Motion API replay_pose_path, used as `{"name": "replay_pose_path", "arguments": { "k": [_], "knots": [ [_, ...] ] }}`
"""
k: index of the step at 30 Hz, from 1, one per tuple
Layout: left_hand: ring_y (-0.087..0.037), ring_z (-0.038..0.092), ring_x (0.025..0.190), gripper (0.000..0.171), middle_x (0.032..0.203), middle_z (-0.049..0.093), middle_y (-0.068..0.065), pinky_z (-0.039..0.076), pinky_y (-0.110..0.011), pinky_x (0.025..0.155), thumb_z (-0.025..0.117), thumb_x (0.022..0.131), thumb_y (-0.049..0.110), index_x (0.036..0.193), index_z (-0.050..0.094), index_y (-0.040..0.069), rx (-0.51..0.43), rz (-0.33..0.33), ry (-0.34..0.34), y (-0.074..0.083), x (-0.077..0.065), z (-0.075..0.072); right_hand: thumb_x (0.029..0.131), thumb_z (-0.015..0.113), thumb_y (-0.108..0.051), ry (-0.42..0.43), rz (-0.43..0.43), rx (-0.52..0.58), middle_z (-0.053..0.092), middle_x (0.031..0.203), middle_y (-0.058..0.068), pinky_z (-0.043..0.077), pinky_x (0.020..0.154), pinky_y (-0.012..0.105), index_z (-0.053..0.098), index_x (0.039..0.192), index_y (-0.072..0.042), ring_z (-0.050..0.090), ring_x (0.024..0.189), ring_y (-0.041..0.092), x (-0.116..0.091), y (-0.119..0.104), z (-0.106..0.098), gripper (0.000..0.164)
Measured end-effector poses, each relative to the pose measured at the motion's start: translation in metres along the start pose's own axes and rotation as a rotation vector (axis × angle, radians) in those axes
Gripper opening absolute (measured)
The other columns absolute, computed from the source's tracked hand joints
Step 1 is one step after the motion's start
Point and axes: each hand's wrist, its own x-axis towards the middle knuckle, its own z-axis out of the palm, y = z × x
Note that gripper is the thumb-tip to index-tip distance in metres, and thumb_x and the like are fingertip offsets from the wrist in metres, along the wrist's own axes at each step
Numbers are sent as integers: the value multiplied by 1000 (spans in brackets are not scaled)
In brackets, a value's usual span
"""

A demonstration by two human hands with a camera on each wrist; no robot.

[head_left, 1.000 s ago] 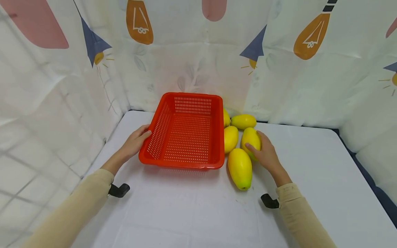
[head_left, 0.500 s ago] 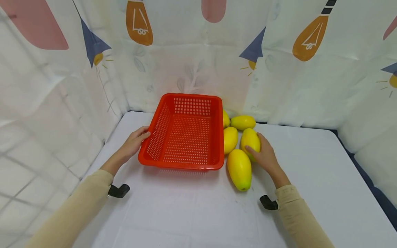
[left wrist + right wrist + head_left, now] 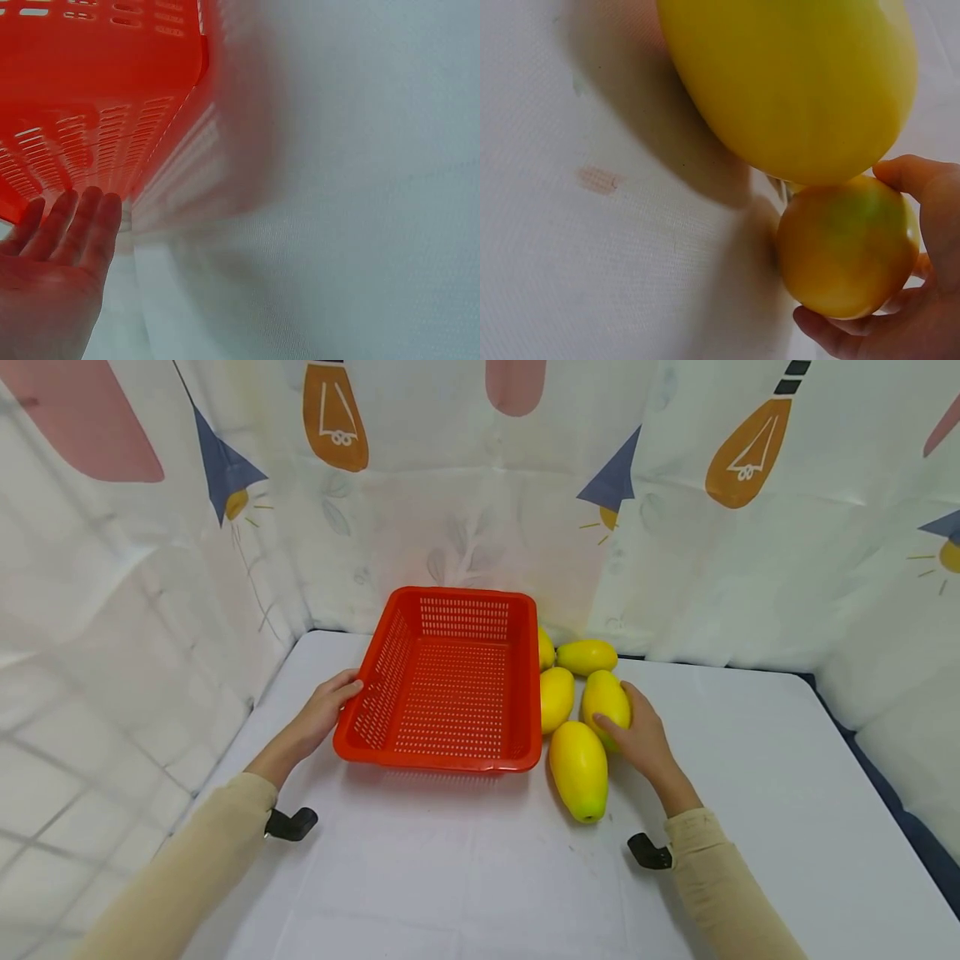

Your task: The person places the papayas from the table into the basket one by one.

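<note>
In the head view a red plastic basket (image 3: 457, 693) with slotted walls stands left of several yellow papayas with greenish ends. My left hand (image 3: 321, 710) holds its left side, thumb at the rim; the left wrist view shows the fingers (image 3: 75, 232) laid along the slotted outer wall. My right hand (image 3: 641, 735) grips one papaya (image 3: 606, 703), thumb on its near side and fingers round the far right side. Just in front, a larger papaya (image 3: 579, 772) lies against it, as the right wrist view also shows. The basket partly hides two papayas at its right edge.
Another papaya (image 3: 587, 657) lies at the back near the table edge. A white cloth covers the table (image 3: 465, 868). Patterned curtains (image 3: 465, 510) hang close behind and at the left. Black camera mounts (image 3: 649, 852) stick out from both wrists.
Both hands keep their holds, and the basket and papayas stay in place. The whole head view has shifted very slightly.
</note>
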Motion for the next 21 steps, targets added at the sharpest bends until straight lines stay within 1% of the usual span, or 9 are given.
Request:
{"name": "replay_pose_path", "arguments": {
  "k": [4,8,13,18,21],
  "knots": [
    [-3,56,98,55,117,53,-2,48,-15,84,35,104,37,147,31,2,-40,-2,-11,-1,-1,0,94,56,-45,3,4,6,23,157,21,24,114,58,14,154,-6,29,140,39,-2,-4,-3,83],
    [-4,58,96,55,114,55,3,50,-18,83,36,104,37,146,31,2,-102,2,-23,-3,0,1,94,56,-46,10,6,12,22,157,21,25,113,59,14,154,-7,29,139,40,-4,-8,-6,84],
    [-6,60,95,54,111,58,5,52,-20,81,39,104,37,144,32,2,-171,17,-36,-6,2,2,93,56,-48,25,0,25,22,158,19,26,113,59,13,155,-9,29,139,40,-5,-10,-9,84],
    [-7,61,93,48,108,60,5,53,-20,79,41,104,33,140,35,3,-231,30,-32,-9,3,3,93,57,-49,52,-38,39,24,158,17,27,112,57,15,154,-11,31,138,38,-5,-13,-12,84],
    [-7,62,92,45,107,60,5,53,-20,79,41,104,33,138,37,4,-251,35,-29,-9,4,3,93,57,-49,66,-52,51,26,157,17,29,111,57,16,154,-11,34,135,38,-7,-16,-15,83]
  ]
}}
